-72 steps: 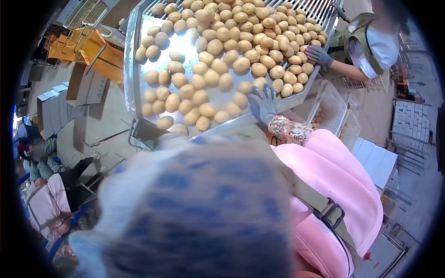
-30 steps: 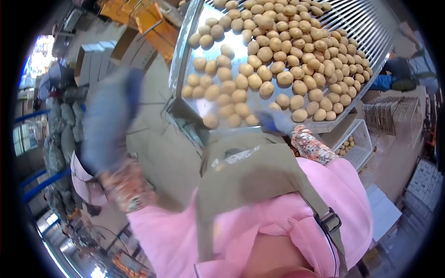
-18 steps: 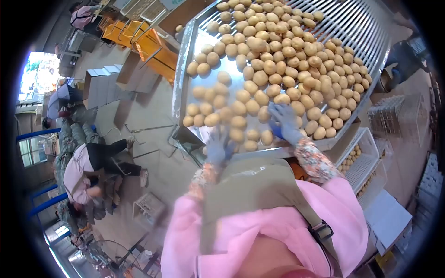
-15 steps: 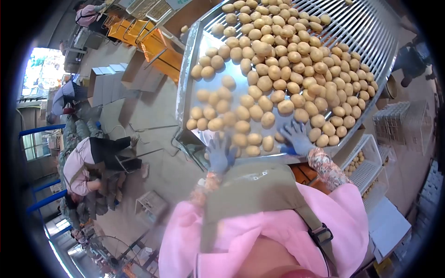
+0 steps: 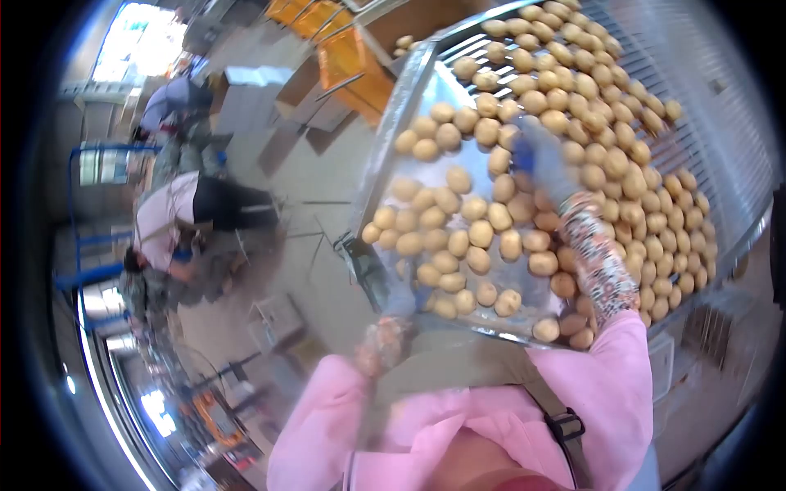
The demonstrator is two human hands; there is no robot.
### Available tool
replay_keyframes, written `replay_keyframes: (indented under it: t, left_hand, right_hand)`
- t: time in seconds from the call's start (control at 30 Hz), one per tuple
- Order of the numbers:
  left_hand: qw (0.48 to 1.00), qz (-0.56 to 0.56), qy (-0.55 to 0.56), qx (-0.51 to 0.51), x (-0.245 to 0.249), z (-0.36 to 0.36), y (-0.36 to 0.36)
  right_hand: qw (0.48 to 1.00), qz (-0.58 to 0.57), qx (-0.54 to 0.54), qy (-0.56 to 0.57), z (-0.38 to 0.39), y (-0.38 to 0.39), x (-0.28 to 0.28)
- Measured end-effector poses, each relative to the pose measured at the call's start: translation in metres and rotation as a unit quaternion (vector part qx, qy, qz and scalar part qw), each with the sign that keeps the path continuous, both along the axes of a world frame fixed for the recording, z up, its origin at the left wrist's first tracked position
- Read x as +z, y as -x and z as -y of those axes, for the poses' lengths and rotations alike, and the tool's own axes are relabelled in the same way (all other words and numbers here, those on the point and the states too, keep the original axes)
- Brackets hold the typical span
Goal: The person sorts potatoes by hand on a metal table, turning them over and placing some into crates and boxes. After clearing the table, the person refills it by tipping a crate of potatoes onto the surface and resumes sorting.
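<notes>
Many potatoes (image 5: 508, 303) lie on a metal sorting table (image 5: 442, 88), thickest towards the slatted far and right side. My right hand (image 5: 544, 162), in a grey-blue glove with a darker blue palm side, reaches across into the middle of the potatoes. Its fingers are smeared and partly hidden, so a grip cannot be made out. Beside the table's front left corner is my left hand (image 5: 401, 296), in the same kind of glove. It sits next to the nearest potatoes, its fingers too blurred to read.
Orange metal frames (image 5: 352, 69) and open cardboard boxes (image 5: 307, 102) stand beyond the table's left side. On the left a person in pink (image 5: 168, 217) bends over sacks, with another person (image 5: 173, 102) farther back. A crate (image 5: 274, 319) sits on the floor.
My right hand has moved from the table's front edge far forward into the potatoes. My left hand stays by the front left corner. The view has turned, and several front potatoes have shifted.
</notes>
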State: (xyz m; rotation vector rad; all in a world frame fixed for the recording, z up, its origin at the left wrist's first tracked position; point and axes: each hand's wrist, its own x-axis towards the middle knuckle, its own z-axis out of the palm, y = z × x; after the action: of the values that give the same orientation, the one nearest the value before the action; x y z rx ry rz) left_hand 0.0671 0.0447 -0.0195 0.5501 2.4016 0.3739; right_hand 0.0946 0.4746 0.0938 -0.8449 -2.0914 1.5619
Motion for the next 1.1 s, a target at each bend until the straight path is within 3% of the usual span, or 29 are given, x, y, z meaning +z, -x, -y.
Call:
replay_keyframes:
  t: [0.03,0.07,0.1,0.13,0.17,0.2,0.23,0.27,0.37,0.43,0.47,0.5,0.57,0.6,0.7,0.73,0.77,0.87,0.9,0.93,0.97,1.03,1.07,1.1]
  left_hand:
    - [1.0,-0.007,0.0,0.03,-0.021,0.01,-0.006]
    - [0.997,-0.068,0.045,-0.013,-0.038,0.015,-0.014]
    - [0.985,-0.132,0.097,-0.047,-0.047,0.015,-0.014]
    - [0.993,-0.045,0.104,-0.01,-0.018,-0.003,-0.011]
    - [0.992,-0.062,0.106,0.041,0.003,-0.016,-0.009]
    - [0.99,-0.045,0.129,0.021,0.02,-0.026,-0.01]
    - [0.989,-0.024,0.148,0.0,0.025,-0.031,-0.01]
    - [0.988,-0.025,0.149,0.043,0.023,-0.031,-0.011]
    - [0.992,-0.04,0.116,0.037,-0.006,-0.023,-0.018]
    - [0.98,-0.156,0.119,-0.026,-0.046,-0.013,-0.021]
    - [0.984,-0.091,0.149,-0.039,0.0,-0.027,-0.018]
    - [0.985,-0.091,0.145,-0.022,0.006,-0.03,-0.018]
    - [0.987,0.053,0.1,0.111,0.011,-0.033,-0.01]
    - [0.984,0.068,0.16,0.04,0.034,-0.039,-0.005]
    - [0.988,0.051,0.137,0.057,0.008,-0.041,-0.007]
    - [0.987,0.054,0.144,0.052,0.012,-0.041,-0.006]
    - [0.987,0.055,0.139,0.055,0.014,-0.039,-0.004]
    - [0.995,0.035,0.086,0.04,0.007,-0.033,-0.008]
    - [0.998,0.004,0.048,0.035,-0.008,-0.024,-0.009]
    - [0.999,-0.017,0.007,0.027,-0.016,-0.015,-0.012]
    - [0.999,-0.017,-0.029,-0.005,0.011,0.002,-0.006]
    - [0.992,-0.091,-0.09,0.001,-0.009,0.035,-0.001]
    - [0.991,-0.132,-0.005,0.023,0.016,0.042,-0.001]
    - [0.995,-0.06,-0.031,0.07,0.025,0.055,0.003]
  right_hand:
    - [0.939,-0.02,-0.02,-0.342,-0.03,0.006,0.017]
    - [0.878,0.008,-0.038,-0.477,-0.089,0.011,-0.035]
    - [0.852,0.091,-0.053,-0.512,-0.102,0.011,-0.047]
    - [0.805,0.212,-0.065,-0.551,-0.122,0.016,-0.107]
    - [0.803,0.298,-0.031,-0.515,-0.127,0.015,-0.122]
    - [0.81,0.339,-0.006,-0.479,-0.118,0.011,-0.122]
    - [0.808,0.362,0.006,-0.464,-0.112,0.009,-0.119]
    - [0.807,0.373,0.021,-0.457,-0.105,0.008,-0.116]
    - [0.801,0.391,0.054,-0.45,-0.083,-0.004,-0.104]
    - [0.799,0.395,0.081,-0.446,-0.065,-0.013,-0.1]
    - [0.799,0.395,0.096,-0.443,-0.056,-0.019,-0.097]
    - [0.798,0.397,0.114,-0.439,-0.045,-0.025,-0.096]
    - [0.802,0.392,0.154,-0.424,-0.024,-0.033,-0.096]
    - [0.807,0.389,0.173,-0.41,-0.015,-0.036,-0.097]
    - [0.847,0.356,0.254,-0.303,0.016,-0.031,-0.116]
    - [0.844,0.363,0.259,-0.299,0.061,-0.022,-0.076]
    - [0.743,0.497,0.148,-0.424,0.12,-0.026,-0.038]
    - [0.715,0.49,0.158,-0.474,0.156,-0.051,-0.094]
    - [0.756,0.425,0.212,-0.452,0.176,-0.058,-0.101]
    - [0.787,0.365,0.262,-0.423,0.198,-0.071,-0.098]
    - [0.813,0.305,0.306,-0.391,0.213,-0.086,-0.092]
    - [0.782,0.217,0.402,-0.425,0.23,-0.112,-0.063]
    - [0.777,0.243,0.398,-0.422,0.225,-0.129,-0.052]
    - [0.772,0.257,0.394,-0.427,0.216,-0.138,-0.044]
